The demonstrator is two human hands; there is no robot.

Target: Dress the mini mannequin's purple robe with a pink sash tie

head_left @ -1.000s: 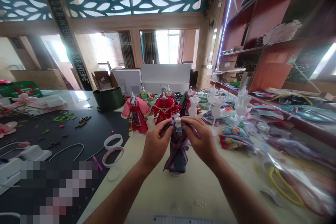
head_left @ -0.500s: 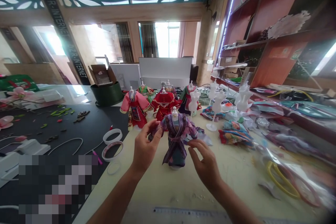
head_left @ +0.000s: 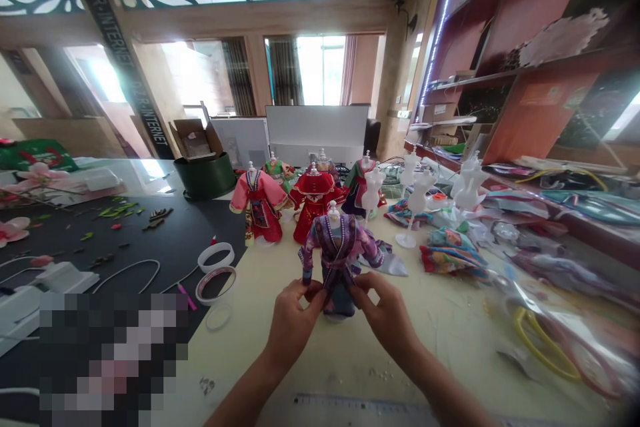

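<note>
A doll-clothes craft workshop: miniature gowns [head_left: 315,197] on white mannequin stands [head_left: 417,197], fabric piles [head_left: 450,257], wall shelving [head_left: 530,83].

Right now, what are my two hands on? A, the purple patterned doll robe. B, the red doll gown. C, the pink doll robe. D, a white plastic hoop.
A: the left hand and the right hand both touch the lower front of the purple patterned doll robe on its white mannequin.

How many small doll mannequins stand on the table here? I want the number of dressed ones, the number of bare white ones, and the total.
Dressed mannequins: 6, counting the purple-robed mannequin
Bare white mannequins: 4, though the rightmost one may hide a fifth
Total: 10
</note>
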